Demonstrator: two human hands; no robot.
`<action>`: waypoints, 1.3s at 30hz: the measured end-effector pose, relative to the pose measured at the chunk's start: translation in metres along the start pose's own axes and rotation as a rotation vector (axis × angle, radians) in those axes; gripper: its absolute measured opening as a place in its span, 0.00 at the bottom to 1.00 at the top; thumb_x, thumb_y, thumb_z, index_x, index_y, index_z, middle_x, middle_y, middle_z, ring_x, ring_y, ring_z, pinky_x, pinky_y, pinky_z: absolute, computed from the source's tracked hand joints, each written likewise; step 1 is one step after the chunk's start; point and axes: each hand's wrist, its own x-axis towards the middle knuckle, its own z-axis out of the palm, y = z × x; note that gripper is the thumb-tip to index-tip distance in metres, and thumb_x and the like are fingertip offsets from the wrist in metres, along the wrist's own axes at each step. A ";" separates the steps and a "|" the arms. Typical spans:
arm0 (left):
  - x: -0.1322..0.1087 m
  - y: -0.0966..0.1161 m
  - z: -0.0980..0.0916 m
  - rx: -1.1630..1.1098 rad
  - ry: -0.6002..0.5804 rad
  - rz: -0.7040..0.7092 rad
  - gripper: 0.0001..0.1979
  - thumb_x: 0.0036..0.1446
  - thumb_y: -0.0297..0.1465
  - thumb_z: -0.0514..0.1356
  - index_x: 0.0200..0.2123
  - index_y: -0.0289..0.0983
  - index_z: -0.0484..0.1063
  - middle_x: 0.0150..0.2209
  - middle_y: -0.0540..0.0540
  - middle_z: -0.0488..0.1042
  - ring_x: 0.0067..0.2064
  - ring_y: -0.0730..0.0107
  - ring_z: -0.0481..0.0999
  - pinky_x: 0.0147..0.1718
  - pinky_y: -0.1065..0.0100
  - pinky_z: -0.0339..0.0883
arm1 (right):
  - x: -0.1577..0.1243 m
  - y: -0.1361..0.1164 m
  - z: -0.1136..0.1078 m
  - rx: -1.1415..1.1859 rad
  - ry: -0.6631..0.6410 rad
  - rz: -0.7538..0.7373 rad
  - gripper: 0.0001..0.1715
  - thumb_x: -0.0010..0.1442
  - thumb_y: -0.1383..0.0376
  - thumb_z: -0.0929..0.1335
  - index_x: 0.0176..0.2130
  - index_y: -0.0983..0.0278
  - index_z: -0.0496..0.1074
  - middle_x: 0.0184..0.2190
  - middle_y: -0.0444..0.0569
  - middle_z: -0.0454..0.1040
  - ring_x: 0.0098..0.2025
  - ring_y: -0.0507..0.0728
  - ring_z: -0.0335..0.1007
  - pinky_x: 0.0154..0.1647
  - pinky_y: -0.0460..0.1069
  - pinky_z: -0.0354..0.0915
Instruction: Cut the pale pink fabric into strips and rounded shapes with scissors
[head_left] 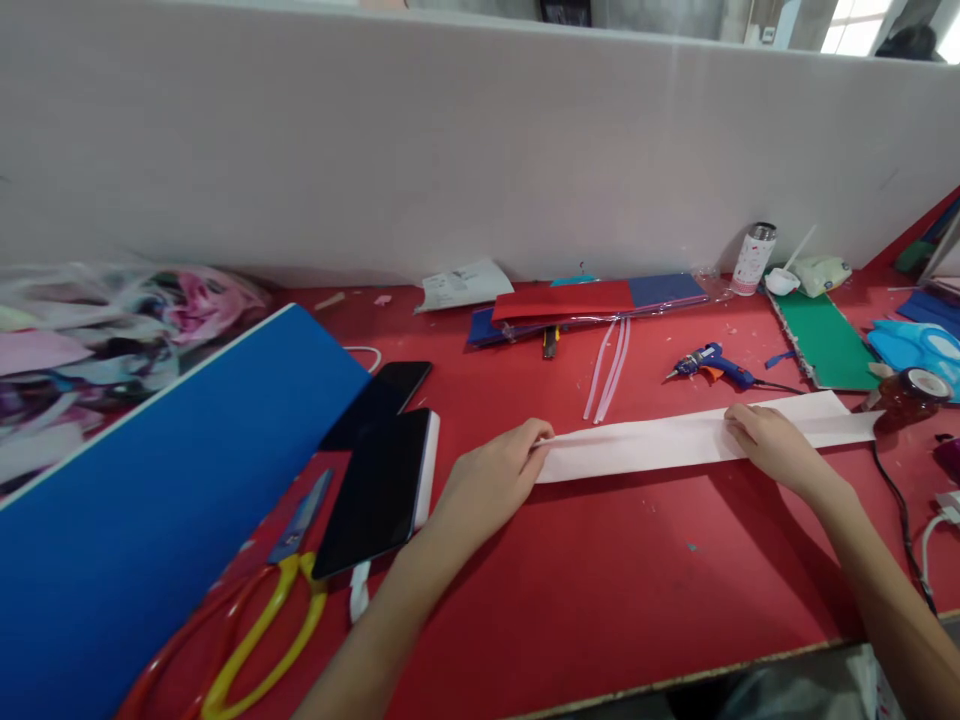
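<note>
A long folded strip of white paper (637, 447) stretches across the red tabletop in front of me. My left hand (499, 465) pinches its left end between thumb and fingers. Toward the other end, my right hand (772, 440) has its fingers bent together on the strip's upper edge, gripping it. The right tip of the strip reaches the brown glass jar (911, 395). Behind the strip lie several thin pink sticks (609, 370) and a blue glue gun (712, 365).
A large blue board (187, 500), scissors with yellow and red handles (262, 620), and a tablet (379, 490) fill the left side. Red sheets (562, 300), a white bottle (754, 258) and a green board (829, 340) lie along the back. A dark cord (900, 510) runs at right.
</note>
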 end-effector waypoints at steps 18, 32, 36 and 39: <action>-0.028 0.010 0.003 -0.176 -0.273 0.305 0.05 0.50 0.24 0.51 0.29 0.39 0.63 0.33 0.50 0.70 0.35 0.67 0.69 0.35 0.68 0.61 | -0.051 -0.009 0.001 0.092 -0.081 -0.077 0.17 0.54 0.73 0.61 0.42 0.61 0.70 0.41 0.51 0.73 0.42 0.59 0.69 0.45 0.53 0.62; 0.023 0.002 0.031 0.101 -0.106 0.158 0.17 0.60 0.34 0.51 0.51 0.37 0.67 0.47 0.41 0.71 0.49 0.55 0.69 0.45 0.59 0.63 | -0.073 -0.028 0.026 -0.098 0.083 -0.192 0.25 0.54 0.80 0.58 0.46 0.62 0.71 0.47 0.54 0.72 0.47 0.60 0.70 0.47 0.55 0.68; 0.022 0.001 0.034 0.104 -0.112 0.195 0.14 0.59 0.34 0.52 0.45 0.35 0.69 0.43 0.41 0.69 0.46 0.56 0.69 0.45 0.57 0.62 | -0.081 -0.028 0.034 -0.129 0.122 -0.203 0.24 0.55 0.79 0.60 0.48 0.63 0.71 0.49 0.56 0.72 0.50 0.62 0.69 0.48 0.56 0.68; 0.021 0.001 0.033 0.027 -0.140 0.188 0.09 0.57 0.31 0.51 0.38 0.36 0.67 0.41 0.42 0.69 0.45 0.58 0.68 0.45 0.59 0.62 | -0.087 -0.026 0.040 -0.150 0.148 -0.211 0.25 0.55 0.78 0.61 0.50 0.63 0.70 0.52 0.57 0.70 0.53 0.62 0.67 0.51 0.56 0.68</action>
